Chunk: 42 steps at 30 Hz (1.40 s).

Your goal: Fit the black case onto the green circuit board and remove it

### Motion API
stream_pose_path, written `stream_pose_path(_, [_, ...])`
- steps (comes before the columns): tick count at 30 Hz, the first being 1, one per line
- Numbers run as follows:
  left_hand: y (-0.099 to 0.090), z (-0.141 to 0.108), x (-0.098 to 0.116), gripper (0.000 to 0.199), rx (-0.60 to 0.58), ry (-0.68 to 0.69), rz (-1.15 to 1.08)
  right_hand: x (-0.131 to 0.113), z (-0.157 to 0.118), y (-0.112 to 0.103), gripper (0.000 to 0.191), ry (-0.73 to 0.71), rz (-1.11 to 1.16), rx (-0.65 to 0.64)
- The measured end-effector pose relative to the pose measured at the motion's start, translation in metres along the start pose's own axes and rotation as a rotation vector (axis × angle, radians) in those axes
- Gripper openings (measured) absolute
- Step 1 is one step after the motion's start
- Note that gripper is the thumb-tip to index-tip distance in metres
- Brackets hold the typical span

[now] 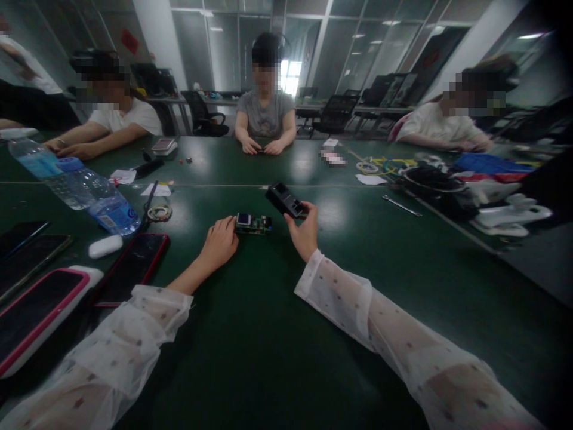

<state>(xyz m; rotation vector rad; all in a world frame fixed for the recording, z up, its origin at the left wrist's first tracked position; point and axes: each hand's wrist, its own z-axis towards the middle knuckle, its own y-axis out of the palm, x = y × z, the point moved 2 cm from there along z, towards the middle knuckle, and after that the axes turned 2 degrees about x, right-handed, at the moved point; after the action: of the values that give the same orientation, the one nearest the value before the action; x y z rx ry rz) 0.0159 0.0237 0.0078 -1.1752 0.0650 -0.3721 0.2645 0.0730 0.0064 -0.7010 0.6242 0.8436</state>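
Green worktop (250, 358). Left hand (220, 242): fingers touching a circuit board (257, 226), grip unclear, well in from the far edge. Right hand (305, 233): fingers pinching a black casing (284, 200), tilted. Board and casing: separate, unjoined.

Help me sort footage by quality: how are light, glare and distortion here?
Head view: dim overall, black at the upper right corner; pale reflections on the green tabletop; a bright patch in the window behind; wide-angle stretching near the sides, where pillars lean outward; fine detail on the circuit board is soft.
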Motion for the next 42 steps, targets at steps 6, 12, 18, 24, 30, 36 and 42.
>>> stream_pose_path(6, [0.001, 0.000, -0.001, 0.042, -0.014, -0.008, -0.002, 0.020, 0.001, 0.001, 0.046, 0.117, -0.160, 0.084])
stream_pose_path(12, [0.003, 0.000, -0.002, 0.041, -0.012, -0.004, -0.014, 0.021, -0.002, 0.001, 0.047, 0.212, -0.282, 0.027])
stream_pose_path(18, [0.002, 0.001, -0.001, 0.041, -0.005, 0.005, -0.003, 0.024, -0.002, 0.005, 0.057, 0.195, -0.281, 0.053])
stream_pose_path(24, [0.003, 0.001, -0.002, 0.041, -0.001, 0.000, -0.010, 0.029, -0.002, 0.005, 0.056, 0.202, -0.271, 0.034])
stream_pose_path(30, [0.003, 0.000, -0.003, 0.041, -0.004, 0.002, -0.006, 0.027, -0.001, 0.004, 0.054, 0.219, -0.234, -0.001])
stream_pose_path(36, [0.002, 0.000, -0.001, 0.040, -0.011, -0.004, -0.014, 0.026, 0.000, 0.003, 0.052, 0.224, -0.190, 0.008])
stream_pose_path(42, [0.000, 0.000, -0.001, 0.039, -0.016, -0.004, -0.015, 0.022, 0.001, 0.001, 0.053, 0.257, -0.221, -0.011])
